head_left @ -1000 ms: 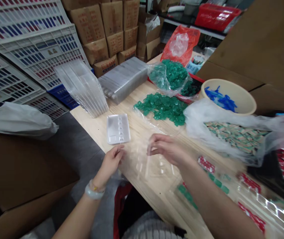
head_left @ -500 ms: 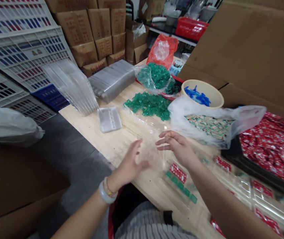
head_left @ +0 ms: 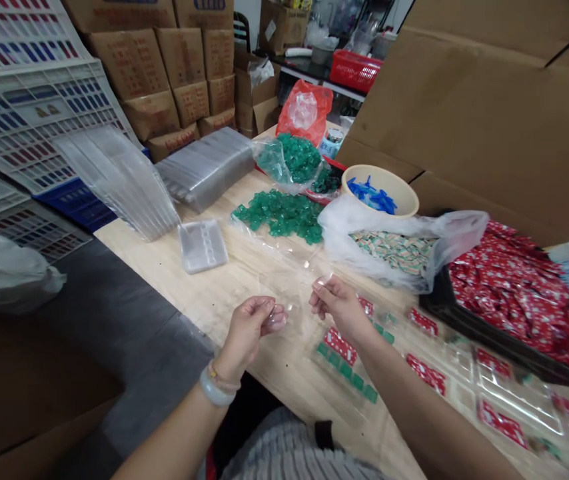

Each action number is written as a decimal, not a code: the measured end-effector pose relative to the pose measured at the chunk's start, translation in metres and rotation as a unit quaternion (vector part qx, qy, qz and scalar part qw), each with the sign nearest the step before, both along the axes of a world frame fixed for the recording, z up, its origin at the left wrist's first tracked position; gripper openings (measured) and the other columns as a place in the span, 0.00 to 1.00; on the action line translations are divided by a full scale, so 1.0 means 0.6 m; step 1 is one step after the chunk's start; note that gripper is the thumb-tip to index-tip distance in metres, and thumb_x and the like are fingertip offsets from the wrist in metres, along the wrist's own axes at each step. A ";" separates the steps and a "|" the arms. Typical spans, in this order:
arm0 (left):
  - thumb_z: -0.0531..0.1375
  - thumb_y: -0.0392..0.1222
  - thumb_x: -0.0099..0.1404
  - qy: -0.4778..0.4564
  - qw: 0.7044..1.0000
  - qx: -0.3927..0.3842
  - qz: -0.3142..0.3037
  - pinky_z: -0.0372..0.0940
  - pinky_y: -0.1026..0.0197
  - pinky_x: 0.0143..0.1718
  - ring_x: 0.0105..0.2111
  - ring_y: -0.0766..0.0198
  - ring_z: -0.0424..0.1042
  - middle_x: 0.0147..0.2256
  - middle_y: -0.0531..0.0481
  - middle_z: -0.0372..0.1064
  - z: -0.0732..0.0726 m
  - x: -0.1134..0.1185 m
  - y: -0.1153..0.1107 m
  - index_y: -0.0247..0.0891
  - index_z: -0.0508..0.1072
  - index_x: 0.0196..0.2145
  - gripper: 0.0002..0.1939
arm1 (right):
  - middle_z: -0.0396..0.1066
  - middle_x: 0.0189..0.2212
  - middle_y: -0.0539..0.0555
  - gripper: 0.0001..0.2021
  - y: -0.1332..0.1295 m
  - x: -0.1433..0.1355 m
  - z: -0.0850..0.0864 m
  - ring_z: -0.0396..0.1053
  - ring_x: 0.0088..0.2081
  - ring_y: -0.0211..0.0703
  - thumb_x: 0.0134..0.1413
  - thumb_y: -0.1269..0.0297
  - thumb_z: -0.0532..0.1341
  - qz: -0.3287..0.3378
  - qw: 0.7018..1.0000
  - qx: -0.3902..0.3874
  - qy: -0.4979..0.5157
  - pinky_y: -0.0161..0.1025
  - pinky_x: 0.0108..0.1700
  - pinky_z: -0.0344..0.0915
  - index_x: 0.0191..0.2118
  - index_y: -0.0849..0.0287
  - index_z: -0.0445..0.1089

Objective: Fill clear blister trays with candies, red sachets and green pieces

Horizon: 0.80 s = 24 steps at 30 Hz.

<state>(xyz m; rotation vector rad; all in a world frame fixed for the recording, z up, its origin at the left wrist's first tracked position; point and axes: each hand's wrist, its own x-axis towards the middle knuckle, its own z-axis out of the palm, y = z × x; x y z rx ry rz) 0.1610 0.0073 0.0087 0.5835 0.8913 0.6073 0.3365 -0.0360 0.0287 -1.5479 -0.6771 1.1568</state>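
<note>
Between my two hands is a clear plastic tray (head_left: pixel 298 308), hard to make out against the pale wood. My left hand (head_left: pixel 250 328) pinches its near left side with thumb and fingers. On the other side, my right hand (head_left: pixel 338 305) is closed on its right edge. Just below the right hand lies a filled clear tray with a red patterned packet (head_left: pixel 340 345) and a row of green pieces (head_left: pixel 347 373). A loose pile of green pieces (head_left: pixel 279 215) sits beyond my hands, and a small stack of clear trays (head_left: pixel 203 247) lies to the left.
Behind are stacked clear trays (head_left: pixel 209 167), a cream bowl of blue pieces (head_left: pixel 407 200) and a white plastic bag (head_left: pixel 337 230) of small patterned pieces. To the right stands a black bin (head_left: pixel 452 317) of red packets, with filled trays (head_left: pixel 509 387) before it. White crates (head_left: pixel 84 87) stand left.
My fingers, spread and curved before, have closed on the clear tray's sides. The camera view has shifted slightly to the right.
</note>
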 end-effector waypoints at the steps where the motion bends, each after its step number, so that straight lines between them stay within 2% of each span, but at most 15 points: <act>1: 0.62 0.45 0.52 -0.016 1.000 0.002 -0.010 0.66 0.60 0.34 0.29 0.63 0.72 0.29 0.47 0.71 0.005 0.000 0.002 0.33 0.67 0.30 0.13 | 0.63 0.16 0.46 0.17 0.001 0.000 0.000 0.57 0.15 0.31 0.39 0.51 0.62 0.001 1.000 0.002 0.008 0.29 0.15 0.51 0.25 0.59 0.56; 3: 0.60 0.46 0.54 -0.084 0.995 -0.001 -0.049 0.65 0.57 0.38 0.36 0.60 0.71 0.37 0.45 0.70 0.016 -0.005 0.011 0.35 0.68 0.37 0.15 | 0.62 0.16 0.46 0.17 0.005 0.000 -0.003 0.56 0.14 0.30 0.40 0.51 0.61 0.031 0.999 -0.005 0.030 0.29 0.15 0.50 0.25 0.59 0.57; 5: 0.59 0.43 0.56 -0.134 0.987 0.003 -0.091 0.64 0.53 0.42 0.42 0.56 0.69 0.48 0.43 0.64 0.026 -0.011 0.020 0.40 0.64 0.47 0.21 | 0.61 0.16 0.46 0.17 0.011 -0.004 -0.009 0.56 0.14 0.31 0.41 0.49 0.60 0.070 0.997 -0.012 0.017 0.30 0.15 0.51 0.25 0.59 0.57; 7: 0.57 0.40 0.57 -0.088 0.989 0.040 -0.112 0.63 0.52 0.43 0.43 0.55 0.68 0.51 0.41 0.60 0.030 -0.012 0.026 0.41 0.59 0.52 0.24 | 0.62 0.18 0.47 0.17 0.018 -0.016 -0.011 0.57 0.17 0.33 0.39 0.51 0.61 0.032 0.996 0.014 -0.082 0.32 0.18 0.54 0.26 0.59 0.59; 9: 0.54 0.40 0.59 0.013 0.988 0.116 -0.097 0.64 0.53 0.42 0.42 0.57 0.69 0.50 0.39 0.61 0.027 -0.009 0.024 0.38 0.59 0.52 0.23 | 0.63 0.23 0.49 0.15 0.022 -0.034 -0.006 0.61 0.23 0.35 0.39 0.55 0.63 -0.047 0.975 0.074 -0.203 0.34 0.24 0.59 0.30 0.59 0.62; 10: 0.52 0.39 0.60 0.057 0.980 0.167 -0.091 0.63 0.54 0.42 0.43 0.57 0.68 0.50 0.39 0.62 0.024 -0.006 0.022 0.37 0.59 0.52 0.22 | 0.64 0.26 0.50 0.14 0.024 -0.045 -0.001 0.62 0.26 0.35 0.40 0.57 0.63 -0.052 0.967 0.103 -0.227 0.34 0.27 0.61 0.32 0.58 0.62; 12: 0.50 0.37 0.61 0.117 0.947 0.281 -0.100 0.63 0.55 0.44 0.44 0.59 0.66 0.49 0.41 0.63 0.021 0.000 0.015 0.37 0.60 0.52 0.20 | 0.65 0.27 0.50 0.11 0.026 -0.068 0.011 0.63 0.28 0.36 0.44 0.59 0.61 0.027 0.976 0.134 -0.170 0.35 0.31 0.62 0.33 0.58 0.63; 14: 0.48 0.34 0.61 0.157 0.905 0.379 -0.112 0.61 0.56 0.45 0.44 0.60 0.66 0.47 0.43 0.65 0.023 0.003 0.009 0.36 0.62 0.51 0.19 | 0.65 0.23 0.49 0.09 0.031 -0.085 0.021 0.63 0.26 0.34 0.46 0.59 0.60 0.113 0.983 0.135 -0.041 0.34 0.29 0.62 0.30 0.58 0.63; 15: 0.47 0.32 0.60 0.175 0.887 0.410 -0.116 0.61 0.57 0.45 0.43 0.61 0.66 0.46 0.43 0.66 0.026 0.004 0.007 0.36 0.62 0.51 0.20 | 0.65 0.22 0.48 0.09 0.034 -0.091 0.024 0.63 0.24 0.34 0.46 0.59 0.60 0.131 0.982 0.132 0.017 0.34 0.28 0.61 0.29 0.59 0.62; 19: 0.45 0.28 0.58 0.224 0.858 0.444 -0.131 0.62 0.59 0.42 0.40 0.63 0.67 0.42 0.43 0.67 0.042 0.000 0.003 0.33 0.60 0.51 0.23 | 0.66 0.21 0.48 0.09 0.043 -0.093 0.020 0.64 0.24 0.33 0.45 0.60 0.61 0.135 0.969 0.132 0.157 0.33 0.27 0.61 0.27 0.60 0.64; 24: 0.45 0.28 0.58 0.237 0.852 0.445 -0.144 0.61 0.60 0.41 0.38 0.64 0.66 0.38 0.45 0.67 0.050 -0.003 0.001 0.33 0.61 0.48 0.20 | 0.67 0.22 0.49 0.08 0.042 -0.086 0.016 0.65 0.24 0.33 0.45 0.62 0.62 0.141 0.962 0.130 0.196 0.32 0.27 0.61 0.27 0.61 0.66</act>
